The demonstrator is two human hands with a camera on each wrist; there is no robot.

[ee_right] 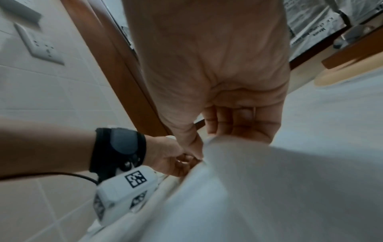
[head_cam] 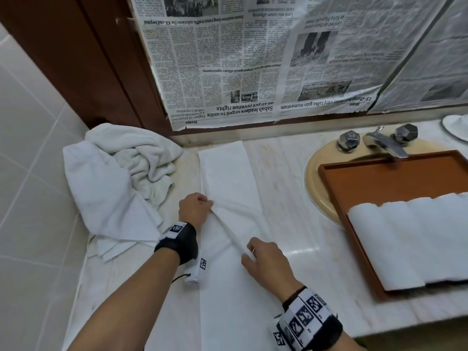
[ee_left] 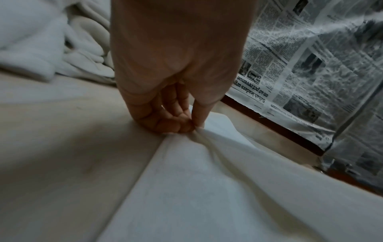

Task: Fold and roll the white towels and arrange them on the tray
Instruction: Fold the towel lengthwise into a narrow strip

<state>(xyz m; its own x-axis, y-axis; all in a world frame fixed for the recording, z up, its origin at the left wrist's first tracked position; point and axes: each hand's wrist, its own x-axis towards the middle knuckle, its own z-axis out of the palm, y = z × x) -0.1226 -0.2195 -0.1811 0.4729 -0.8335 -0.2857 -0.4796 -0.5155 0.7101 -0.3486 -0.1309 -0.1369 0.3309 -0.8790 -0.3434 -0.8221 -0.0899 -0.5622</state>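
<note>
1. Lying lengthwise on the marble surface [head_cam: 286,178], a long white towel [head_cam: 225,171] folded into a narrow strip runs from the wall edge toward the person.
2. The left hand [head_cam: 195,209] pinches the towel's left edge about midway along; the left wrist view shows thumb and fingertips [ee_left: 176,126] bunching the cloth into creases against the surface. Its grip is clenched on the towel.
3. The right hand [head_cam: 266,259] holds the same edge nearer the person, lifted so that a raised ridge of cloth stretches between the two hands. In the right wrist view the fingers [ee_right: 228,124] curl over the folded edge, so this grip too is grasping the towel.
4. A heap of unfolded white towels [head_cam: 119,178] sits in the left corner against the tiled wall [head_cam: 30,148], just beside the strip.
5. To the right, a brown tray [head_cam: 395,178] rests over the sink basin [head_cam: 314,178], below the tap [head_cam: 385,143].
6. Rolled white towels [head_cam: 410,239] lie side by side in the tray's near part.
7. Newspaper sheets [head_cam: 253,59] cover the panel behind the surface.
</note>
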